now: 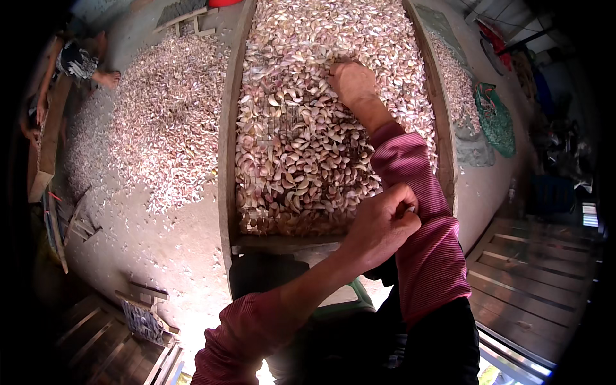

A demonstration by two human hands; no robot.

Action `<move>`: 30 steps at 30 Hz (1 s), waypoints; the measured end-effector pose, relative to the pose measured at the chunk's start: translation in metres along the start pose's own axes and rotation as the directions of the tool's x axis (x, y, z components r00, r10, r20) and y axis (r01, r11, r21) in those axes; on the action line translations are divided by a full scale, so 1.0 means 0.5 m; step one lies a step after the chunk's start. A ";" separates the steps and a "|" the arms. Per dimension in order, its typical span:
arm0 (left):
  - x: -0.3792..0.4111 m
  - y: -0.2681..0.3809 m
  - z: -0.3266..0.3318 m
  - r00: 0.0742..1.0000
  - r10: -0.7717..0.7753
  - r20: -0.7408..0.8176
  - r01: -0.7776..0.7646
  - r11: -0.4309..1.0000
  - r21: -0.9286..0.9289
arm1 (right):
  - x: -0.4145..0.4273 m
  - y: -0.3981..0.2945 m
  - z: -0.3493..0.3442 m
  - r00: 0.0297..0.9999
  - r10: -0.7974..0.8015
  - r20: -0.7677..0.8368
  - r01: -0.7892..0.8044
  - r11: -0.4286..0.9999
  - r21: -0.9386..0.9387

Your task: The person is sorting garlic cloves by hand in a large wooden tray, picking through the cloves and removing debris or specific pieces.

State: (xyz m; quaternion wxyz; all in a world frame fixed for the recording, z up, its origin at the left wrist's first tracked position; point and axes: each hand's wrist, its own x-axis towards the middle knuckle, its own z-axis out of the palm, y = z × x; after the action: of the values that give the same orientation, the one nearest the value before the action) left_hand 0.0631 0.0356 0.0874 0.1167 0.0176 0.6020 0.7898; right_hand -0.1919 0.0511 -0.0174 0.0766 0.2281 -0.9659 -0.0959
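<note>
Garlic cloves lie spread over a wire mesh inside a long wooden frame, thinner at the left and near side, where the mesh shows through. My right hand reaches down into the thicker layer of cloves in the upper middle; its fingertips are hidden, so what they hold cannot be told. Nearer to me, my left hand is raised at the frame's near right part, beside my right sleeve. Its fingers are curled in with the thumb against them; whether something small is pinched there cannot be told.
A large heap of cloves covers the floor at left, a smaller pile lies at right beside a green mesh bag. Another person sits at far left by a second wooden frame. A slatted wooden platform stands at lower right.
</note>
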 end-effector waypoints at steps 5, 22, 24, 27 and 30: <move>0.000 -0.003 0.000 0.999 -0.038 -0.010 0.038 0.999 -0.039 | 0.004 0.008 -0.008 0.995 0.040 0.088 -0.057 0.978 0.201; 0.025 0.000 -0.038 0.959 -0.129 -0.252 -0.016 0.866 -0.500 | -0.264 0.102 -0.163 0.996 0.071 0.061 -0.038 -0.288 0.957; 0.029 -0.002 -0.049 0.950 -0.137 -0.281 -0.045 0.830 -0.556 | -0.291 0.090 -0.194 0.998 0.059 -0.022 0.032 -0.185 0.982; 0.028 0.005 -0.051 0.941 -0.112 -0.319 -0.105 0.801 -0.590 | -0.322 0.081 -0.232 0.996 0.011 -0.092 0.093 -0.041 0.995; 0.028 0.002 -0.046 0.949 -0.062 -0.309 -0.108 0.856 -0.505 | -0.346 0.075 -0.263 0.986 -0.037 -0.164 0.167 0.142 0.976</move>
State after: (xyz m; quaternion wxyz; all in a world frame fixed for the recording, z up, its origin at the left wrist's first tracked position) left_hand 0.0455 0.0162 0.0806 0.0104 -0.1329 0.3787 0.9159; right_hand -0.0296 0.1433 0.1003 -0.0488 0.2920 -0.7715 0.5632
